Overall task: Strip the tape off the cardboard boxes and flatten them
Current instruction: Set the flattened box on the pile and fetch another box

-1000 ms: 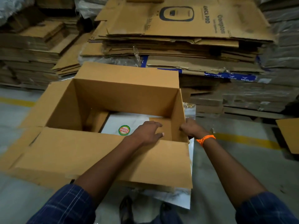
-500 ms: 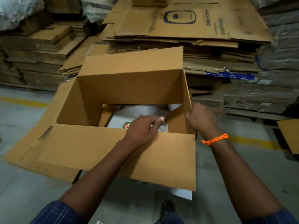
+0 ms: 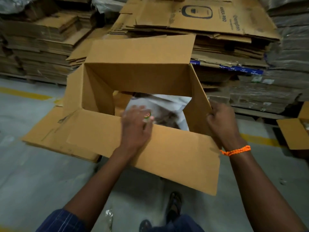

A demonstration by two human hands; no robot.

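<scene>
Dim, warm light falls from above on the box (image 3: pixel 140 54), the brightest thing in view; its inner walls shade softly. The left grip (image 3: pixel 135 129), over the box's near wall, is smeared by motion blur; the right grip (image 3: pixel 220 121) is sharp. Behind the box the stacks (image 3: pixel 41 52) sink into gloom, and straight lines bow toward the frame's edges.
</scene>
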